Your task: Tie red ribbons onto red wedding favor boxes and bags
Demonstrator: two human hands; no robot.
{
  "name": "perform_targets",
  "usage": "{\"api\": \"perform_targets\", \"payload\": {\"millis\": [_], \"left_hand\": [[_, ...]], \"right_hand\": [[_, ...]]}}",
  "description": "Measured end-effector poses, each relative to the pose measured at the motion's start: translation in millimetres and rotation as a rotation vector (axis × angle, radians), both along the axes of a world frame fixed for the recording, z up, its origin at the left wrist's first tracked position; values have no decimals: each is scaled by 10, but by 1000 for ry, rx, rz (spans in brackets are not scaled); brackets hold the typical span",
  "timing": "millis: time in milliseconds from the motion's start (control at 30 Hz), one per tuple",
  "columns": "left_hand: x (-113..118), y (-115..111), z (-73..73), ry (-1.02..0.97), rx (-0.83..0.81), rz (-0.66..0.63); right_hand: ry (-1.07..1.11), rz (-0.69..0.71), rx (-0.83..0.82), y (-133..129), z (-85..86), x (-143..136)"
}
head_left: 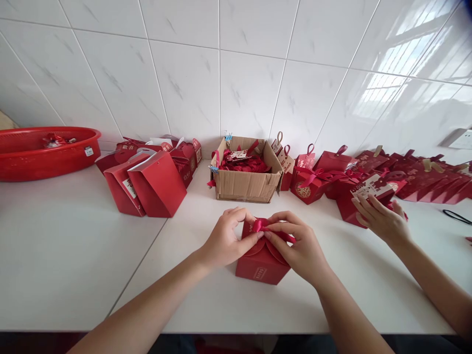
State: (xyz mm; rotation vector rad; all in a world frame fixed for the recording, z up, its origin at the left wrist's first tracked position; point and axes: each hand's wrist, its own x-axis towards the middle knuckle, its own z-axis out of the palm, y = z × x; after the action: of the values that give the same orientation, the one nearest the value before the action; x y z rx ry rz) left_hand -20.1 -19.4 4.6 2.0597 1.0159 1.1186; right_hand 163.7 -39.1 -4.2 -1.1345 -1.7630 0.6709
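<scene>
A small red gift box with gold print on its front stands upright near the table's front edge. On its top is a red ribbon. From the left, my left hand pinches the ribbon, thumb and index finger meeting at the knot area. My right hand grips the ribbon from the other side, its fingertips almost touching those of my left. A loose end of ribbon shows beneath the right fingers. The exact shape of the knot is hidden by the fingertips.
Behind the box sits a cardboard box of red ribbons and tags. Red boxes stand at left, beside a red basin. Finished-looking boxes line the right. Another person's hand touches a red box at right.
</scene>
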Motion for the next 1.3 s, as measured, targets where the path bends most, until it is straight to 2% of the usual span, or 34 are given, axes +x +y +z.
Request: {"api": "perform_targets", "payload": {"millis": [267,367,500,567,700,833,900,1000,1167,1300], "left_hand": [[-11,35,-55,32,84,24],[-8,32,-42,3,52,36],[-4,35,-40,-111,-122,2],[8,42,-56,-138,-156,-11],[40,49,-75,-142,-130,25],[-20,34,-13,-129,-32,122],[-81,19,31,-43,-6,91],[-138,0,60,78,-25,-23],[-123,16,28,28,-36,2],[-148,54,86,57,-88,-31]], "right_hand": [[95,-31,-199,34,-12,-30],[122,41,-247,44,13,-27],[163,231,-329,41,62,-10],[167,284,-352,37,74,-1],[223,297,-392,45,52,9],[293,291,-418,64,16,-5],[308,288,-416,68,8,-16],[325,287,-425,63,11,-24],[308,290,-444,50,72,9],[228,319,-430,45,149,77]]}}
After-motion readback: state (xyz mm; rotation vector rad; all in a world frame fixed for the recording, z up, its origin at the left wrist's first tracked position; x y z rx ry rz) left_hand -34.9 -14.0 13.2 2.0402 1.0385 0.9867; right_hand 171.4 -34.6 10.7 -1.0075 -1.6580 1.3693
